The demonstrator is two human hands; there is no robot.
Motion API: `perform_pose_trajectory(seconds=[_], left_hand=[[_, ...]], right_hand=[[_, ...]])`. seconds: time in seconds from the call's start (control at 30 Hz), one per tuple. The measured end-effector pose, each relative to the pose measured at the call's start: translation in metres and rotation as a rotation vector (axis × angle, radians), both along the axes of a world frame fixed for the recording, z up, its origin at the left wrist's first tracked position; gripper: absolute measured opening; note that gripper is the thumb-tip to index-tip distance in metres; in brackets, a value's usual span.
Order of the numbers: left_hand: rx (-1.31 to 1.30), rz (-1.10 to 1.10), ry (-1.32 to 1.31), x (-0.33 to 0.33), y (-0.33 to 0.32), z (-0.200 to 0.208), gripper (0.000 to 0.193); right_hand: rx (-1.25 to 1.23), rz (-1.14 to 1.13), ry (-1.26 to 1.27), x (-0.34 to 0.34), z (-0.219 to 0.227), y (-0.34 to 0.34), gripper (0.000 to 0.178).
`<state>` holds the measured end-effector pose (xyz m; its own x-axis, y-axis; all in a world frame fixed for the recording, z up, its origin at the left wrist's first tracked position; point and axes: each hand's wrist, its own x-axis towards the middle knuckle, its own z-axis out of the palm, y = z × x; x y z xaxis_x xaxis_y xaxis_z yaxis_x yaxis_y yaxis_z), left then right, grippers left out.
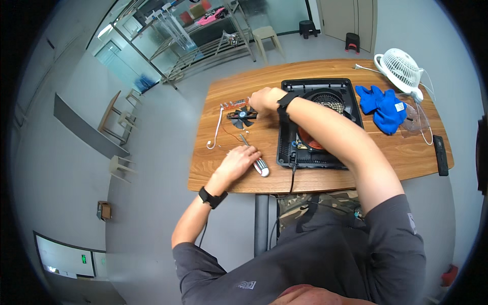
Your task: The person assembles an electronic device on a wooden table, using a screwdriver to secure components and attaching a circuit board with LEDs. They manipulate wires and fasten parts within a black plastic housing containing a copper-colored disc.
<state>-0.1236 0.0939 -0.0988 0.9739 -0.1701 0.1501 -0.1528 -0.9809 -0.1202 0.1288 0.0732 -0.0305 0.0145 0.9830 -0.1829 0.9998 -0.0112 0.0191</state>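
Head view: a person works at a wooden table [203,170], both arms stretched over parts of an opened appliance. The left hand [239,161], nearer the table's front edge, has its fingers closed over a screwdriver [261,166], pinning it low above the wood. The tool's long axis runs aslant, handle end toward the person and to the right, shaft pointing away and leftward, its tip just short of a small black fan [243,115].

Across the table, the right hand [265,101] reaches leftward over the black housing [315,83], bent down at the right end of an orange board [235,104]. Its fingertips are hidden, so whether they pinch the board, touch the fan or stand apart cannot be told. The fan lies on the table between the hands, beyond the left and just to the near left of the right, which is the closer of the two. A white cable [219,127] trails from the board's left end.
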Motion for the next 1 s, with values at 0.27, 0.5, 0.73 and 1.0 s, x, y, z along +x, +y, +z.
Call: perform_pose_trajectory(seconds=[0.27, 0.5, 0.73, 1.0], left_hand=[[-0.001, 0.001, 0.001, -0.006, -0.006, 0.001, 0.026], [-0.029, 0.021, 0.009, -0.002, -0.015, 0.001, 0.016], [-0.022, 0.061, 0.057, -0.001, -0.016, -0.002, 0.016], [-0.043, 0.085, 0.120, -0.006, -0.015, 0.008, 0.025]], right_hand=[[-0.134, 0.022, -0.137, -0.032, -0.012, 0.060, 0.051], [-0.138, 0.009, -0.144, -0.038, -0.029, 0.074, 0.054], [-0.057, -0.034, -0.117, -0.033, -0.044, 0.081, 0.037], [0.121, -0.069, 0.102, -0.015, -0.024, 0.066, 0.031]])
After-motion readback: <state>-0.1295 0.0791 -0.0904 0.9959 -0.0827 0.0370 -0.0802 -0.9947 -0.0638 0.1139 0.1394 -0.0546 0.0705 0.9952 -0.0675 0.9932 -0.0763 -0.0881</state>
